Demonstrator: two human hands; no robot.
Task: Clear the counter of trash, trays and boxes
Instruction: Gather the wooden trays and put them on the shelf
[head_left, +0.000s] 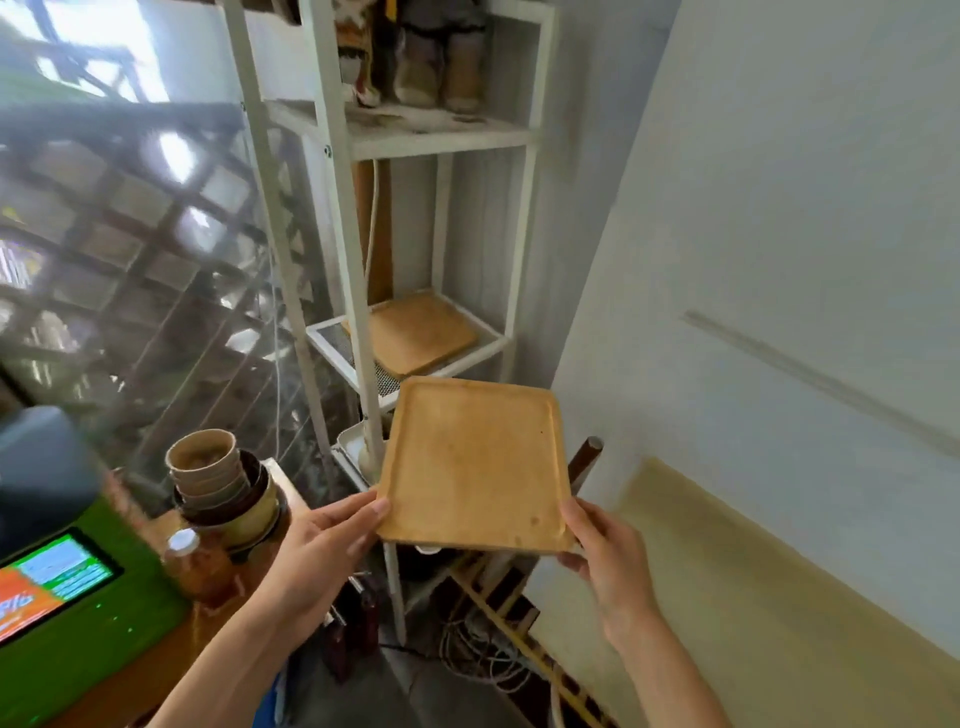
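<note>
Where the counter ends at far left, a green screen (57, 577) glows beside a bottle (195, 566) and a stack of cups (213, 467). Just right of these, the left hand (317, 551) grips the near left corner of a wooden tray (470, 462), fingers curled under and thumb on its edge. Behind it stands a white shelf (436, 140) holding a second tray (421, 330). Rightmost, the right hand (608, 561) pinches the near right corner.
</note>
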